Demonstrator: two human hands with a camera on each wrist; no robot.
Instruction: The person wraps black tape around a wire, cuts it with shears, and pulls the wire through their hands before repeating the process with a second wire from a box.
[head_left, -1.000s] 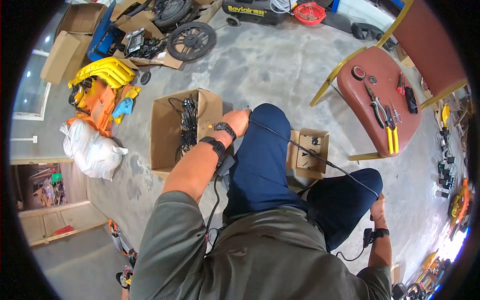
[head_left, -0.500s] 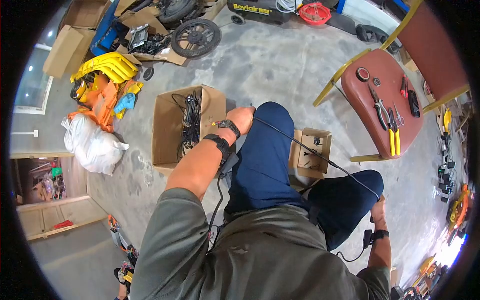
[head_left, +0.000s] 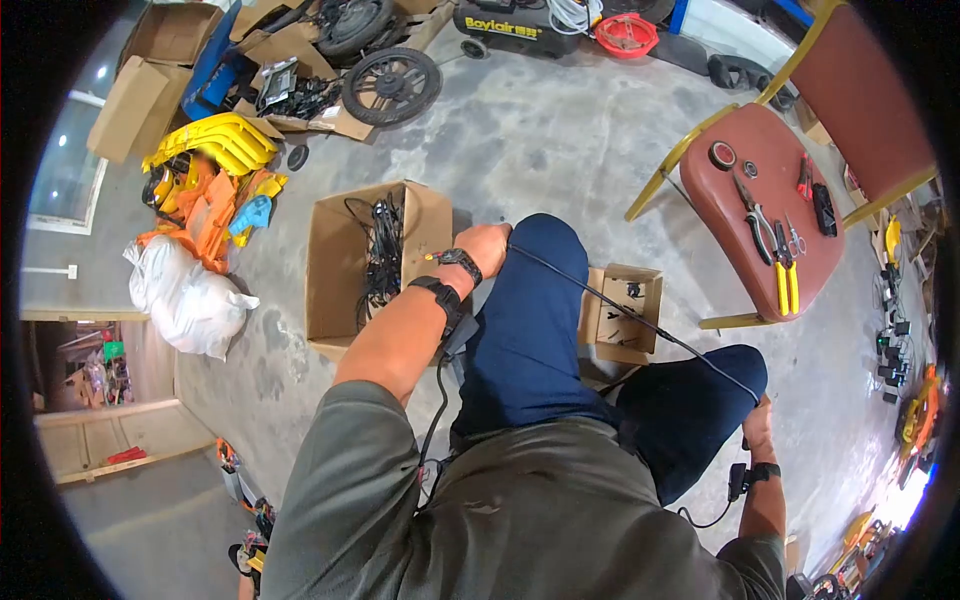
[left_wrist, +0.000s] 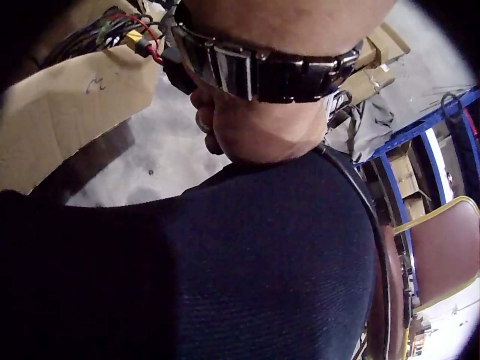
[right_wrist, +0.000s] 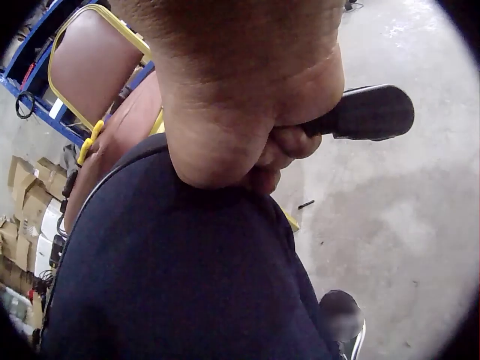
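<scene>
A black cable (head_left: 640, 318) runs taut across both knees from one hand to the other. At the left knee, my left hand (head_left: 484, 248) grips one end of it; in the left wrist view the cable (left_wrist: 360, 187) leaves that hand (left_wrist: 262, 133) over the dark trouser leg. My right hand (head_left: 759, 424) is low beside the right knee. The right wrist view shows its fingers (right_wrist: 289, 146) curled round a black piece (right_wrist: 375, 112) that sticks out past the palm. The fingertips of the left hand are hidden.
An open box of black cables (head_left: 325, 270) stands beside the left hand. A smaller box (head_left: 650, 300) with small black parts lies between the knees. On the right, a brown chair (head_left: 720, 215) bears pliers (head_left: 757, 225), scissors and tape rolls. A white bag (head_left: 190, 300) lies at the left.
The head view has shifted slightly. Both hands hold their places at the knees, and the cable stays stretched between them.
</scene>
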